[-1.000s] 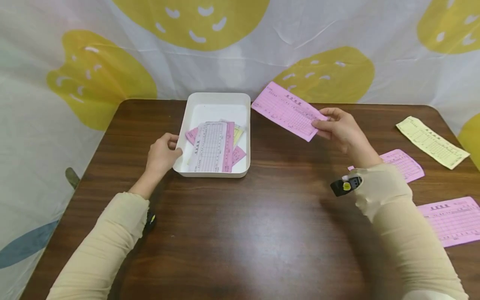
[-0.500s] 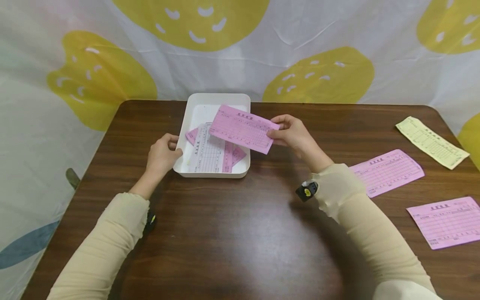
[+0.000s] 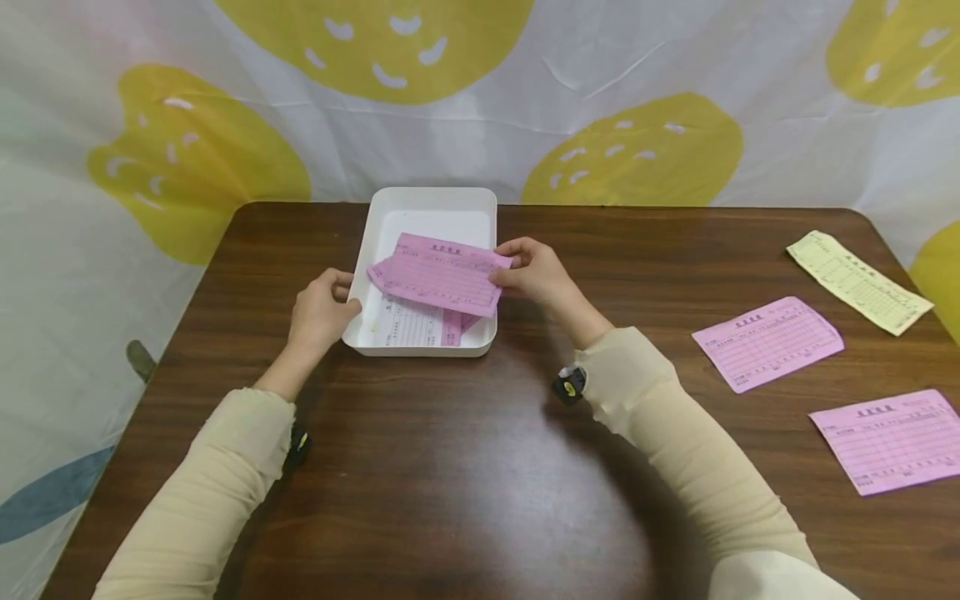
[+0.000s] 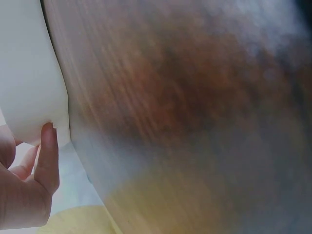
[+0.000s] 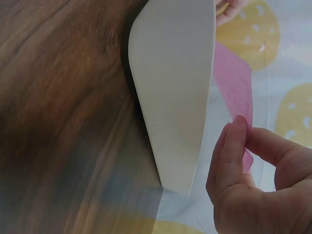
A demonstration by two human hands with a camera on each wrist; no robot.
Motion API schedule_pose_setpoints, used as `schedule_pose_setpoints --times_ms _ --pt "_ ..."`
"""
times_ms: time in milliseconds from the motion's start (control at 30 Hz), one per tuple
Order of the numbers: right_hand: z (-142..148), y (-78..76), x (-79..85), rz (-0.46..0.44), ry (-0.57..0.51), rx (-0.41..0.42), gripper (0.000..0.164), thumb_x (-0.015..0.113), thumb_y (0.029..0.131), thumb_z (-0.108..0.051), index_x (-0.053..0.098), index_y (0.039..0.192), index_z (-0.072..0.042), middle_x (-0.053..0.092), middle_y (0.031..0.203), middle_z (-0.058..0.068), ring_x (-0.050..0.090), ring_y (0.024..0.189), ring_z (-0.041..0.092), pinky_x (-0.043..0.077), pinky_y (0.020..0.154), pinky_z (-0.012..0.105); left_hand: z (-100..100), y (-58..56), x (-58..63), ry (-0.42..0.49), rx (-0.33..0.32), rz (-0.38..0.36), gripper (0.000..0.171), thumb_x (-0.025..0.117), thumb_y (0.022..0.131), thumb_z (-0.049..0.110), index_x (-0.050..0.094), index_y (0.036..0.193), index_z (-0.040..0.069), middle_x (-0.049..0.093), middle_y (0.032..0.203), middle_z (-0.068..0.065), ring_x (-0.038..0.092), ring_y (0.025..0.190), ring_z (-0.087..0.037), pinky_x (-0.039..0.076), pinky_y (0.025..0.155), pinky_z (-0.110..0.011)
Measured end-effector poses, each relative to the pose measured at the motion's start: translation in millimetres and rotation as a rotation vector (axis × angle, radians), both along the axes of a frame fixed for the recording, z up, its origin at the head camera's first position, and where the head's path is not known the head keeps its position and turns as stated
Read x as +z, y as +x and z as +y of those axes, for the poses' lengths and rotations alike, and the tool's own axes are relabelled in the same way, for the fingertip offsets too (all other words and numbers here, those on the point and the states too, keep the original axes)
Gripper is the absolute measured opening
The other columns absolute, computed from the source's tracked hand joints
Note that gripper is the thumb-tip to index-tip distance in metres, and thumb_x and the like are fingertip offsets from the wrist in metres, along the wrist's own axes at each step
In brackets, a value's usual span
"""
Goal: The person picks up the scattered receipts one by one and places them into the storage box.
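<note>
In the head view, my right hand (image 3: 536, 271) pinches the right end of a pink printed slip (image 3: 446, 271) between thumb and fingers. The slip lies tilted over the white plastic tray (image 3: 431, 198), and its right end reaches past the tray's right rim. Beneath it, partly covered, are a white slip (image 3: 408, 325) and more pink paper. The right wrist view shows the pinched pink slip (image 5: 234, 80) above the rim. My left hand (image 3: 318, 312) holds the tray's left side; in the left wrist view, a fingertip touches the tray's outer wall (image 4: 34, 68).
On the right side of the brown wooden table (image 3: 450, 483) lie a yellow slip (image 3: 858, 282), a pink slip (image 3: 768, 343) and another pink slip (image 3: 888, 442). A curtain (image 3: 480, 142) with yellow shapes hangs directly behind the table's far edge.
My right hand has moved left and down, bringing the pink slip from right of the tray to over the papers in it. The left hand has stayed at the tray's side.
</note>
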State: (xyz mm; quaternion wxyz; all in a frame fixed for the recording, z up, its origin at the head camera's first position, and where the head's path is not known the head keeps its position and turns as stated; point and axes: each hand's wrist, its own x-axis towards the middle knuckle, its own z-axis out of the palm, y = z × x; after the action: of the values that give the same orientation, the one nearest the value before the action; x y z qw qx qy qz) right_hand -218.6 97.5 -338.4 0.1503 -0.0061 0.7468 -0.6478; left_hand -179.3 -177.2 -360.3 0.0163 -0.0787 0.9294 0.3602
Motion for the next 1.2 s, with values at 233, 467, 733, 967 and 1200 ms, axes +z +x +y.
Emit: schedule_pose_setpoints --times_ms 233,467,733,967,1200 --pt "-15 3.5 -1.3 0.016 0.093 0.058 0.042 0.060 0.083 0.009 0.048 0.123 0.010 0.049 0.078 0.002 0.056 0.064 0.005 0.055 0.063 0.020 0 -0.3 -0.5 0.006 0.000 -0.001 0.039 0.056 0.086 0.007 0.056 0.124 -0.001 0.067 0.114 -0.023 0.063 0.102 -0.035 0.047 0.084 -0.042" --pt "-21 6.5 -5.0 0.114 0.306 0.103 0.039 0.064 0.081 0.002 0.056 0.119 0.005 0.050 0.076 0.003 0.051 0.061 0.006 0.048 0.058 0.015 -1 -1.6 -3.2 0.005 0.006 -0.004 0.039 0.056 0.086 0.008 0.056 0.125 0.000 0.067 0.114 -0.022 0.063 0.101 -0.034 0.046 0.083 -0.041" --pt "-26 10.6 -5.1 0.207 0.493 0.140 0.036 0.064 0.081 -0.001 0.059 0.117 -0.002 0.062 0.098 0.014 0.061 0.079 0.017 0.051 0.065 0.022 -1 -1.3 -2.9 -0.006 0.005 -0.008 0.041 0.055 0.086 0.009 0.055 0.126 0.001 0.067 0.115 -0.022 0.062 0.104 -0.035 0.044 0.084 -0.042" --pt "-28 11.1 -6.8 0.281 0.560 0.162 0.036 0.062 0.083 -0.001 0.059 0.118 -0.003 0.064 0.112 0.017 0.063 0.099 0.026 0.052 0.075 0.029 0 -0.7 -1.2 -0.010 0.002 -0.015 0.041 0.054 0.086 0.009 0.055 0.127 0.001 0.067 0.115 -0.021 0.062 0.104 -0.034 0.044 0.086 -0.043" --pt "-28 13.0 -6.0 0.356 0.570 0.184 0.035 0.062 0.082 0.001 0.063 0.116 0.000 0.062 0.119 0.018 0.060 0.110 0.030 0.051 0.090 0.036 0 -1.7 -0.9 -0.005 0.004 -0.015 0.041 0.055 0.086 0.009 0.055 0.127 0.001 0.067 0.116 -0.022 0.061 0.106 -0.035 0.043 0.088 -0.045"
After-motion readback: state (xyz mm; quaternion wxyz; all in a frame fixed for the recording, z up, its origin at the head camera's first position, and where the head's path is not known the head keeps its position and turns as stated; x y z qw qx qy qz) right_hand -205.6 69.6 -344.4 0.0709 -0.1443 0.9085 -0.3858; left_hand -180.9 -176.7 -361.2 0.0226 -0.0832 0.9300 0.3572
